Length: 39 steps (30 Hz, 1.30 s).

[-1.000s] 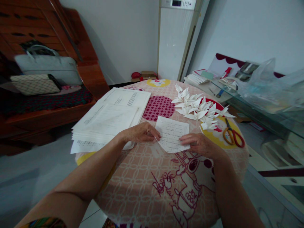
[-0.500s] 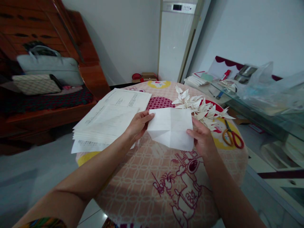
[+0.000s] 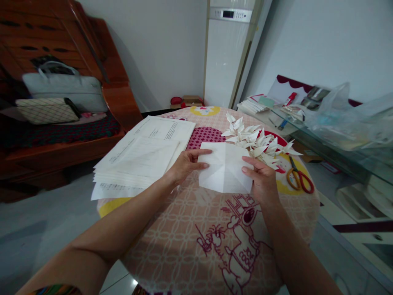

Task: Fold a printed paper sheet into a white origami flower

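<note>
Our creased white paper sheet [image 3: 225, 170] has slid right a bit and opened flatter; now our left hand [image 3: 186, 164] holds its left edge, our right hand [image 3: 264, 177] its right, its middle fold between them, both equally near

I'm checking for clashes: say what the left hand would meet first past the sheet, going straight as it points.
Probably the right hand, across the sheet, though depth is unclear.
</note>
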{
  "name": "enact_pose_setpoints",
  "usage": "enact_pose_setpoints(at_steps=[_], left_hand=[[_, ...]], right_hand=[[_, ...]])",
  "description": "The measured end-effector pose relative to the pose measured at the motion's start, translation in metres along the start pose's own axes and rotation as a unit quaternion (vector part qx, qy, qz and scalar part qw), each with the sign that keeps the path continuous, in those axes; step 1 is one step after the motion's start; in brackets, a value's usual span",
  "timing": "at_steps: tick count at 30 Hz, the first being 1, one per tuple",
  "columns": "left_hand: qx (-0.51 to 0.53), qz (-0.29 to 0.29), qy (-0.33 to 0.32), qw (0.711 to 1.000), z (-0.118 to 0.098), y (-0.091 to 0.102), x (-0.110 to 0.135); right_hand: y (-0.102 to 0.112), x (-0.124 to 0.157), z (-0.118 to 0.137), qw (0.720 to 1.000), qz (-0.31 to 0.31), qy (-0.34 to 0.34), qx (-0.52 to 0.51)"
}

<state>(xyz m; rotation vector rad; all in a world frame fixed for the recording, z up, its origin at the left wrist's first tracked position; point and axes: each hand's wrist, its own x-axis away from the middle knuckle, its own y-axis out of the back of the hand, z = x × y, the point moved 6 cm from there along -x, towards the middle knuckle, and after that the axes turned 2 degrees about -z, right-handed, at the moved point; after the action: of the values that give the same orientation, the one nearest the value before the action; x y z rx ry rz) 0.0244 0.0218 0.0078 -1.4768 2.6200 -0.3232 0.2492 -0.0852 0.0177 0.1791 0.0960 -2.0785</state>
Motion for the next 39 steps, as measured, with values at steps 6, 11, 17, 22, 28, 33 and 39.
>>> enact_pose_setpoints(at_steps=[6, 11, 17, 22, 28, 33, 39], left_hand=[[0.027, -0.008, 0.063, 0.998, 0.014, 0.0, 0.0], [0.03, -0.019, 0.104, 0.994, 0.029, 0.001, -0.002], [0.059, 0.002, 0.1, 0.993, 0.029, -0.004, -0.003], [-0.051, -0.035, 0.062, 0.996, 0.034, 0.007, -0.006], [-0.269, -0.04, -0.056, 0.961, 0.024, 0.009, -0.009], [-0.348, -0.062, -0.067, 0.933, 0.017, 0.012, -0.007], [-0.38, -0.029, -0.095, 0.92, 0.014, 0.009, -0.009]], right_hand=[[-0.007, 0.002, -0.021, 0.994, 0.047, -0.094, -0.026], [-0.016, 0.004, -0.032, 0.987, 0.076, -0.144, 0.008], [-0.022, 0.004, -0.03, 0.987, 0.098, -0.124, 0.008], [-0.005, -0.004, -0.036, 0.987, 0.062, -0.089, 0.117], [0.0, -0.007, -0.035, 0.959, 0.103, -0.042, 0.261], [-0.004, -0.003, -0.023, 0.919, 0.108, 0.027, 0.378], [-0.011, 0.004, -0.013, 0.873, 0.084, 0.134, 0.462]])
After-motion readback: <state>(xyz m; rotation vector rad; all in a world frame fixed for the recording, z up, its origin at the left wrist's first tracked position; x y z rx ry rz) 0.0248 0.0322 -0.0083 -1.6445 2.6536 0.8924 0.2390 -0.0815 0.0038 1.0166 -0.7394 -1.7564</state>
